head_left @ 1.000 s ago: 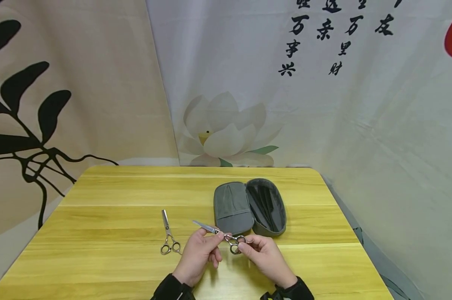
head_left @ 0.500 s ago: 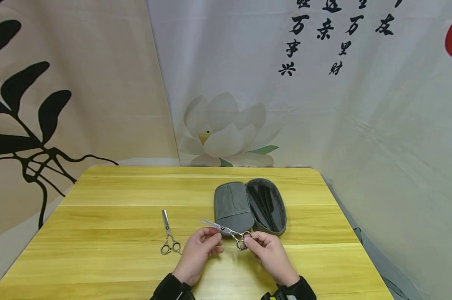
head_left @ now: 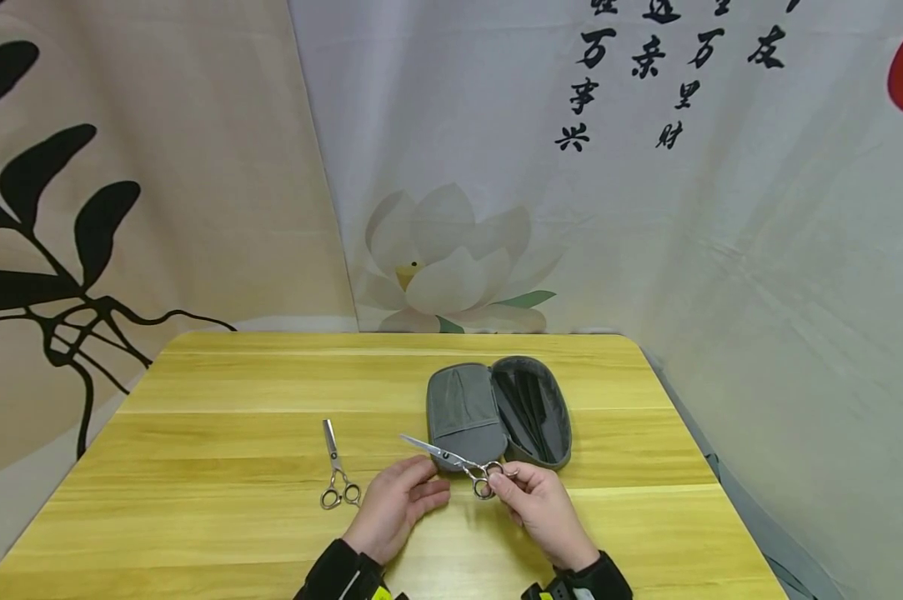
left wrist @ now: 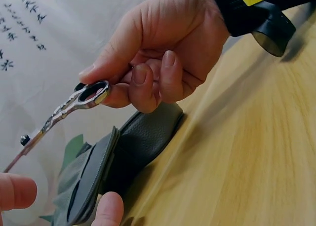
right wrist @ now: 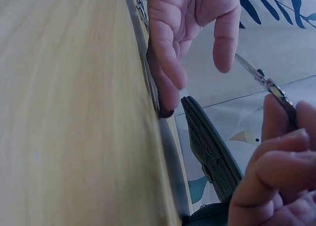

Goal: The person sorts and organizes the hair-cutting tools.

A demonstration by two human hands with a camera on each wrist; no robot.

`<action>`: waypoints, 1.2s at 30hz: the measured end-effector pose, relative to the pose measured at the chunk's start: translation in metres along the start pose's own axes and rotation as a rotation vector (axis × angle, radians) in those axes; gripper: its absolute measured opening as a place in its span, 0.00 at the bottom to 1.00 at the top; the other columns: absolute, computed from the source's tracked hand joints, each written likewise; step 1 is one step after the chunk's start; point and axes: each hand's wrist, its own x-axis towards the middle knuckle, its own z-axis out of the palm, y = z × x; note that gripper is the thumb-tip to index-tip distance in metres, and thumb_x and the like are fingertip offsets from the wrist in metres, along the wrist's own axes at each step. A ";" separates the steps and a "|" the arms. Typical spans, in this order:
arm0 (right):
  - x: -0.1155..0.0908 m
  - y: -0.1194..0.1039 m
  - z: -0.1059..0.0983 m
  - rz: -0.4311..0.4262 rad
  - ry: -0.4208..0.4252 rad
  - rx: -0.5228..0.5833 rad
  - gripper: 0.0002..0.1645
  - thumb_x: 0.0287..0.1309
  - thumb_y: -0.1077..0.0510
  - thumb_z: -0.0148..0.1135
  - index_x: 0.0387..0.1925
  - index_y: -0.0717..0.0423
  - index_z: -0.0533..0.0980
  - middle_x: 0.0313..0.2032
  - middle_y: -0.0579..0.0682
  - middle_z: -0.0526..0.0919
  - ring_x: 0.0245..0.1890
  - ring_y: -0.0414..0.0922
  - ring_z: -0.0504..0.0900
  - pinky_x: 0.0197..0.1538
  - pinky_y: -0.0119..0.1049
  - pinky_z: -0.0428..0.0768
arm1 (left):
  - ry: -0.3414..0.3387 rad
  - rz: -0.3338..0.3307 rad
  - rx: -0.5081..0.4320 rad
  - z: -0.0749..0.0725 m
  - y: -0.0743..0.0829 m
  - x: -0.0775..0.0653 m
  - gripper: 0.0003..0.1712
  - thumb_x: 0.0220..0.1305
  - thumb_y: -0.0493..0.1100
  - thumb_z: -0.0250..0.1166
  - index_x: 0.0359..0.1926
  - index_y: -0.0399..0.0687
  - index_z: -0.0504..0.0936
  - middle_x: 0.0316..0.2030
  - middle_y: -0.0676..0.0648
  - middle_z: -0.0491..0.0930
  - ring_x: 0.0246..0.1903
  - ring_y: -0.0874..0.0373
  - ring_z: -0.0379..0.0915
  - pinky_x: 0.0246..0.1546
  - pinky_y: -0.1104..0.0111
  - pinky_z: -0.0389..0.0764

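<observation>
My right hand (head_left: 537, 508) pinches a pair of silver hairdressing scissors (head_left: 454, 460) by the finger rings, above the table. Their slim blades point left and away, nearly together. In the left wrist view, thumb and forefinger press on one ring of the scissors (left wrist: 81, 101). My left hand (head_left: 398, 507) hovers just below the blades with relaxed fingers and holds nothing; in the right wrist view a gap shows between the left hand (right wrist: 180, 33) and the blades. Thinning shears (head_left: 334, 467) lie on the table left of that hand, tips pointing away.
A grey zip case (head_left: 466, 408) lies unfolded behind the hands, with dark slim items (head_left: 528, 408) in its right half. The yellow wooden table (head_left: 218, 500) ends at a printed cloth backdrop (head_left: 609, 250).
The left hand lets go of the scissors' blades and its fingers loosen and turn downward. The right hand shifts the scissors slightly right and away, then keeps them nearly still.
</observation>
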 end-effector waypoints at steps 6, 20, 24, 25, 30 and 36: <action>0.000 0.000 0.000 -0.005 -0.010 0.011 0.20 0.76 0.55 0.65 0.48 0.74 0.82 0.34 0.38 0.91 0.20 0.31 0.68 0.24 0.22 0.67 | -0.071 -0.024 -0.084 -0.001 -0.002 0.009 0.28 0.83 0.40 0.52 0.71 0.20 0.60 0.57 0.36 0.76 0.53 0.52 0.83 0.61 0.59 0.87; 0.000 0.001 -0.001 0.014 0.006 0.015 0.21 0.76 0.55 0.65 0.49 0.73 0.82 0.34 0.38 0.91 0.20 0.31 0.69 0.24 0.22 0.68 | -0.129 -0.018 0.011 -0.001 -0.006 0.025 0.24 0.85 0.39 0.49 0.68 0.21 0.67 0.48 0.43 0.89 0.45 0.57 0.88 0.52 0.64 0.90; 0.000 0.001 -0.001 0.023 0.014 0.023 0.21 0.76 0.55 0.65 0.49 0.74 0.82 0.34 0.38 0.92 0.22 0.31 0.70 0.25 0.22 0.69 | -0.131 -0.033 0.043 -0.005 -0.008 0.027 0.21 0.85 0.40 0.52 0.64 0.24 0.71 0.49 0.42 0.89 0.41 0.59 0.88 0.45 0.68 0.91; 0.000 0.001 -0.001 0.024 0.016 0.025 0.21 0.76 0.55 0.65 0.50 0.74 0.82 0.34 0.38 0.92 0.22 0.31 0.70 0.25 0.22 0.69 | -0.134 -0.036 0.044 -0.006 -0.009 0.027 0.20 0.84 0.40 0.53 0.63 0.25 0.72 0.49 0.42 0.89 0.40 0.60 0.87 0.44 0.69 0.91; 0.000 0.000 -0.003 0.020 0.030 0.030 0.21 0.76 0.55 0.65 0.50 0.74 0.81 0.34 0.38 0.92 0.23 0.31 0.71 0.25 0.23 0.69 | -0.154 -0.038 0.064 -0.006 -0.011 0.029 0.20 0.84 0.42 0.56 0.61 0.26 0.73 0.47 0.42 0.89 0.37 0.61 0.87 0.42 0.70 0.91; 0.000 -0.004 -0.007 0.006 0.054 0.103 0.14 0.76 0.56 0.64 0.44 0.66 0.83 0.32 0.39 0.90 0.22 0.32 0.70 0.25 0.23 0.68 | -0.152 -0.039 0.077 -0.006 -0.012 0.030 0.22 0.84 0.43 0.56 0.62 0.24 0.72 0.48 0.39 0.88 0.37 0.61 0.87 0.42 0.70 0.91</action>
